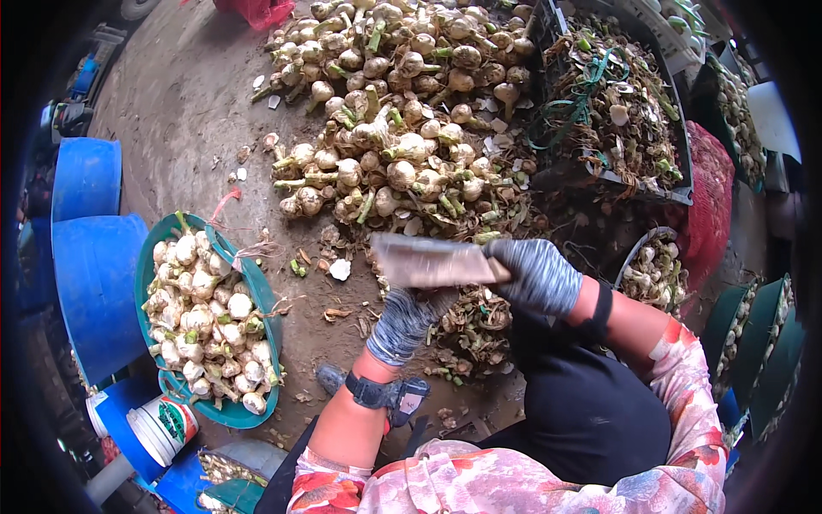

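My right hand (538, 276), in a grey knit glove, is closed round the handle end of a wide-bladed cleaver (437, 264). The blade is smeared by motion and reaches leftward over my left hand (402, 324). That gloved left hand is curled just under the blade, and whatever its fingers hold is hidden there. Beyond the blade lies a big heap of garlic bulbs (402, 176) with short green stalks and soil on their skins. Stalk and root trimmings (475, 330) are piled below the cleaver, between my legs.
To the left stands a green tub (272, 330) of trimmed garlic bulbs (205, 317), beside blue barrels (98, 287) and a white bucket (163, 428). A black crate (681, 163) full of dry scraps stands far right, near a red mesh sack (706, 201). Another basin (629, 261) sits by my right forearm.
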Demonstrator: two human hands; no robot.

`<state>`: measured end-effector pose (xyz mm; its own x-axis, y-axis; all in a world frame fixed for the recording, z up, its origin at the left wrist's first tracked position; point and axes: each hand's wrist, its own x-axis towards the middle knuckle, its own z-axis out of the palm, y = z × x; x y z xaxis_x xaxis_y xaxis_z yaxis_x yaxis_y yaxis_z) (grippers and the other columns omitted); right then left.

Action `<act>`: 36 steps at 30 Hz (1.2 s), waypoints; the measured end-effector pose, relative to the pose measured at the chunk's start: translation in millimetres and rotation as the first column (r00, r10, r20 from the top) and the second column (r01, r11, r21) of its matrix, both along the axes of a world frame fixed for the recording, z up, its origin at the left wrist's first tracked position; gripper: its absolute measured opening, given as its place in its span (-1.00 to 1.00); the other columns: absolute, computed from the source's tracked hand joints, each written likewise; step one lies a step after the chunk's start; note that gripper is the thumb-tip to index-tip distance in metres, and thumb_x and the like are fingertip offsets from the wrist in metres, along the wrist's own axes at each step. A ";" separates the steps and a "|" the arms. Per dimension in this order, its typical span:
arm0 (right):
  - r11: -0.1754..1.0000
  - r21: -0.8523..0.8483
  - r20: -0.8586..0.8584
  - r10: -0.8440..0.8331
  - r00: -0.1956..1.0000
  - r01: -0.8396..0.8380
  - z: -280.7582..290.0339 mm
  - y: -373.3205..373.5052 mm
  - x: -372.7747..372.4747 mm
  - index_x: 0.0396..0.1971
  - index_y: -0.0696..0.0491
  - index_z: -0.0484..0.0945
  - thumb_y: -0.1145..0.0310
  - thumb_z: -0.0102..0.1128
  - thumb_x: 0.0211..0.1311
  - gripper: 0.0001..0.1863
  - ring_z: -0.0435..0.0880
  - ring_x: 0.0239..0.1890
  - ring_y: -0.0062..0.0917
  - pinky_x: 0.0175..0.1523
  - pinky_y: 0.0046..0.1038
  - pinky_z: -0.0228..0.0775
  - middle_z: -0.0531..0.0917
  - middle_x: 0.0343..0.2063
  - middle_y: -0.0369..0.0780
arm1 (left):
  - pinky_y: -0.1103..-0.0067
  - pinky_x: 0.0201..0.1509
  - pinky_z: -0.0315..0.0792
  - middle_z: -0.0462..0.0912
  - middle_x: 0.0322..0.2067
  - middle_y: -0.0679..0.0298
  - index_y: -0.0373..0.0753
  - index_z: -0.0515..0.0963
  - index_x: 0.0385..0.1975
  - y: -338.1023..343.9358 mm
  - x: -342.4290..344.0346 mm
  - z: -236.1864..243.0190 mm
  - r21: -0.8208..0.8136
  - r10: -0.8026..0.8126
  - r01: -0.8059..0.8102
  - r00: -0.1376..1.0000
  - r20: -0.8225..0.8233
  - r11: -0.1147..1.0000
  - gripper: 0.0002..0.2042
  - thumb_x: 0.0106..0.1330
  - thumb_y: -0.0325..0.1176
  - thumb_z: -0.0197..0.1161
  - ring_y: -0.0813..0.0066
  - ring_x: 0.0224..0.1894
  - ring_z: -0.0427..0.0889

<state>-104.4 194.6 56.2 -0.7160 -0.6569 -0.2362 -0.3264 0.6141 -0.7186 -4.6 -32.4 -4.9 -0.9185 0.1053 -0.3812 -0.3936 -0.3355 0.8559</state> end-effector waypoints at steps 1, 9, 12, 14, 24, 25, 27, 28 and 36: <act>0.996 -0.031 -0.033 0.080 0.996 -0.081 11.8 -2.8 0.7 -0.28 -0.02 0.56 0.33 0.27 -0.02 -0.76 0.68 -0.32 -0.13 -0.24 -0.20 0.52 0.65 -0.46 -0.12 | 0.46 0.24 0.41 0.42 0.19 0.19 -0.26 0.14 0.35 -9.9 16.1 -21.8 0.401 0.061 -0.102 0.992 0.115 0.911 -0.32 0.28 -0.31 0.31 0.32 0.17 0.46; 0.918 0.177 -0.003 0.362 0.932 -0.356 31.6 -12.5 4.0 -0.34 0.00 0.53 0.38 0.20 -0.01 -0.83 0.68 -0.33 -0.15 -0.31 -0.17 0.48 0.63 -0.49 -0.13 | 0.47 0.15 0.50 0.56 0.02 0.22 -0.19 0.39 0.14 -24.5 43.9 -9.2 0.516 -0.087 -0.060 0.963 0.255 0.854 -0.60 0.42 -0.12 0.13 0.33 0.03 0.57; 0.902 0.206 0.000 0.389 0.921 -0.381 20.2 -13.8 7.0 -0.32 0.01 0.52 0.41 0.16 0.02 -0.83 0.68 -0.35 -0.16 -0.32 -0.16 0.49 0.64 -0.49 -0.13 | 0.47 0.12 0.52 0.60 -0.05 0.24 -0.17 0.46 0.07 -9.9 22.4 8.9 0.574 -0.042 -0.179 0.936 0.350 0.799 -0.64 0.44 -0.08 0.10 0.36 -0.03 0.60; 0.913 0.191 -0.044 0.374 0.926 -0.360 2.0 -6.6 3.5 -0.32 0.01 0.52 0.41 0.16 0.02 -0.82 0.68 -0.35 -0.16 -0.33 -0.16 0.49 0.64 -0.49 -0.13 | 0.47 0.10 0.53 0.64 -0.10 0.25 -0.16 0.50 0.02 1.8 10.6 16.1 0.598 -0.004 -0.282 0.902 0.431 0.750 -0.65 0.45 -0.05 0.08 0.38 -0.07 0.62; 0.903 0.423 -0.087 -0.036 0.996 0.070 -78.5 42.7 -13.3 -0.17 0.02 0.54 0.32 0.19 0.11 -0.73 0.69 -0.27 -0.11 -0.22 -0.13 0.52 0.70 -0.35 -0.07 | 0.50 -0.03 0.52 0.58 -0.22 0.19 -0.21 0.36 0.01 -1.9 29.5 49.4 -0.594 -0.046 -0.074 0.982 -0.184 0.801 -0.40 -0.01 -0.27 0.55 0.46 -0.16 0.59; 0.917 0.362 -0.122 -0.133 0.984 0.168 -93.7 60.6 -19.0 -0.12 0.02 0.55 0.30 0.18 0.14 -0.71 0.69 -0.25 -0.09 -0.17 -0.11 0.52 0.70 -0.32 -0.04 | 0.55 -0.07 0.51 0.55 -0.22 0.23 -0.23 0.38 0.00 -7.9 42.0 50.2 -0.522 0.031 -0.140 0.977 -0.212 0.841 -0.46 0.07 -0.27 0.50 0.48 -0.19 0.58; 0.883 0.415 -0.088 -0.204 0.975 0.222 -61.5 58.6 -17.6 -0.09 -0.01 0.55 0.29 0.17 0.15 -0.70 0.67 -0.24 -0.06 -0.12 -0.07 0.49 0.68 -0.33 -0.01 | 0.56 -0.08 0.51 0.54 -0.25 0.25 -0.25 0.40 0.00 -57.9 47.0 50.1 -0.419 0.299 -0.258 0.954 0.034 0.870 -0.52 0.15 -0.23 0.43 0.49 -0.19 0.57; 0.890 0.397 -0.104 -0.197 0.975 0.222 -58.6 57.9 -16.1 -0.09 -0.01 0.55 0.29 0.17 0.15 -0.70 0.67 -0.24 -0.06 -0.12 -0.07 0.49 0.68 -0.33 -0.01 | 0.56 -0.08 0.51 0.54 -0.26 0.25 -0.26 0.41 0.00 -90.4 49.4 54.4 -0.388 0.383 -0.316 0.917 0.108 0.866 -0.54 0.18 -0.21 0.41 0.49 -0.19 0.57; 0.917 0.332 -0.141 -0.184 0.973 0.222 -51.4 59.7 -10.0 -0.26 0.02 0.53 0.28 0.17 0.12 -0.80 0.63 -0.33 0.02 -0.23 -0.05 0.48 0.64 -0.46 0.04 | 0.28 0.09 0.56 0.62 -0.12 0.04 -0.38 0.45 -0.01 -182.0 28.8 137.9 0.358 0.959 -0.890 0.253 -0.129 0.283 -0.56 0.38 -0.07 0.14 0.23 -0.10 0.62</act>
